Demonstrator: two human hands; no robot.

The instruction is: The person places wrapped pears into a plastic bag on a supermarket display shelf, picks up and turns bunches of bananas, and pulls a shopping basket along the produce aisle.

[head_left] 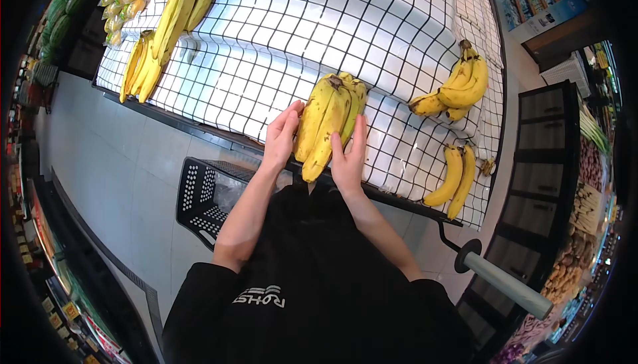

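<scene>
In the head view, a bunch of bananas [323,121], yellow with brown specks and some green at its right side, is between my two hands at the front edge of the grid-patterned display table [266,65]. Its stem end points away from me. My left hand [282,137] grips the bunch's left side, its fingertips partly hidden behind the fruit. On the other side, my right hand [349,158] has its thumb on the front banana and its fingers along the right flank. Whether the bunch rests on the table or is slightly raised, I cannot tell.
Banana bunches [169,22] lie at the table's left end. To the right are another bunch [462,85] and a smaller pair of bananas [455,178]. A black basket [199,194] stands below the front edge. A roll on a holder [505,284] juts out at the right corner.
</scene>
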